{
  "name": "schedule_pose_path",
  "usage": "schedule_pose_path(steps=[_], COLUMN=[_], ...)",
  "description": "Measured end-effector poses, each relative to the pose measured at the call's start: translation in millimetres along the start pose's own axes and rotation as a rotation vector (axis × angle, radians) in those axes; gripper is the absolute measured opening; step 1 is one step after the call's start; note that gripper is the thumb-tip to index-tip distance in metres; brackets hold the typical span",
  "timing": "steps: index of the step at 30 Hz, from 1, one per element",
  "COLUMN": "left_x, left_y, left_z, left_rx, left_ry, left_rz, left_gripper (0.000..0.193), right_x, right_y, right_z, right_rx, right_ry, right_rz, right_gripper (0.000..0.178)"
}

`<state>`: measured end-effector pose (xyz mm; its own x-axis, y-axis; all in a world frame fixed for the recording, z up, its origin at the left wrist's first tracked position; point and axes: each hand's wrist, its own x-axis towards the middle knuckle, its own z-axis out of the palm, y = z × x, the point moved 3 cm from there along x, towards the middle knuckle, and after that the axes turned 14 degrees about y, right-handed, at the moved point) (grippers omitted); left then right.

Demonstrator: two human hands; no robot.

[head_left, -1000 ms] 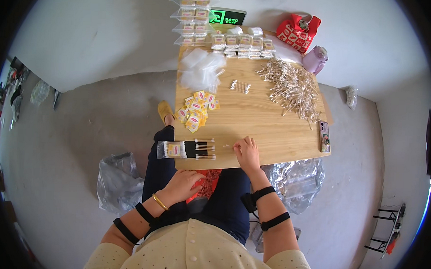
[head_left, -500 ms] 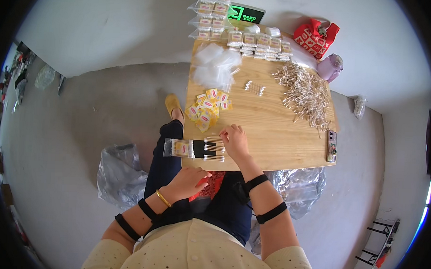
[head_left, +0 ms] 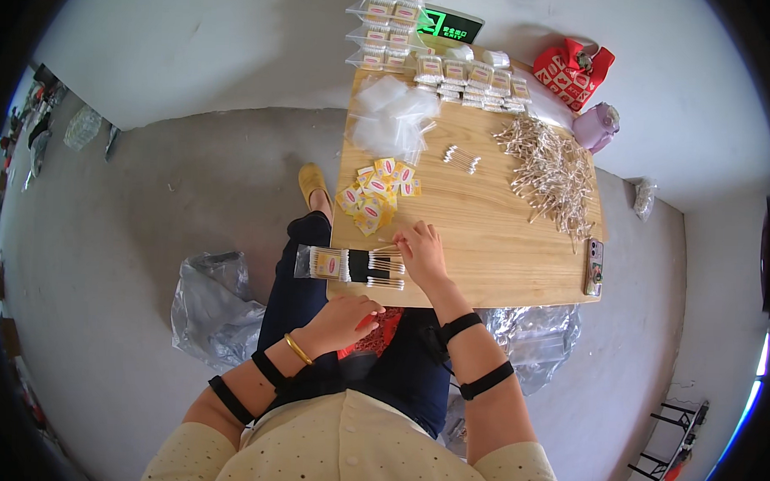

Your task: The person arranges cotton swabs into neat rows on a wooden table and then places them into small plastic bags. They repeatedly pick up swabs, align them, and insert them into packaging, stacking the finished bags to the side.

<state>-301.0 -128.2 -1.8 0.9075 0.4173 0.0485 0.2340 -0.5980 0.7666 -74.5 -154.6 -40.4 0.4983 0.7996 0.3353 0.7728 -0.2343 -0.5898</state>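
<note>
At the table's near edge my right hand (head_left: 422, 252) has its fingers pinched on a cotton swab (head_left: 386, 246). Below it, loose cotton swabs (head_left: 385, 283) lie in small rows across a black strip (head_left: 358, 266). Left of the strip is a clear bag of cotton swabs (head_left: 326, 262) with a yellow-and-white card inside, partly overhanging the edge. My left hand (head_left: 341, 320) hovers over my lap just off the table edge, fingers loosely bent, thumb apart, nothing visible in it. Yellow-and-white cards (head_left: 374, 199) lie in a loose heap beyond the bag.
On the wooden table (head_left: 470, 218) lie clear bags (head_left: 391, 113), a small swab group (head_left: 462, 159), a big swab heap (head_left: 550, 174) and a phone (head_left: 594, 266). Packed swab bags (head_left: 469, 75), a purple bottle (head_left: 596, 127) and a red bag (head_left: 575, 73) stand at the back.
My right fingers have closed on a cotton swab near the top of the loose rows, and it now slants. My left hand has barely moved. The whole view has shifted slightly.
</note>
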Motion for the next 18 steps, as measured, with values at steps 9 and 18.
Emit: schedule_pose_path(steps=[9, 18], left_x=[0.0, 3.6], left_y=[-7.8, -5.4], left_z=[6.0, 3.6], left_rx=[0.043, 0.12], left_ry=[0.041, 0.072], left_rz=[0.01, -0.033], left_gripper=[0.033, 0.047], right_x=[-17.6, -13.3], right_y=[-7.5, -12.7], right_z=[-10.6, -8.1], right_rx=[0.018, 0.052], right_ry=[-0.047, -0.076], right_rz=[0.01, 0.044], right_gripper=[0.014, 0.007])
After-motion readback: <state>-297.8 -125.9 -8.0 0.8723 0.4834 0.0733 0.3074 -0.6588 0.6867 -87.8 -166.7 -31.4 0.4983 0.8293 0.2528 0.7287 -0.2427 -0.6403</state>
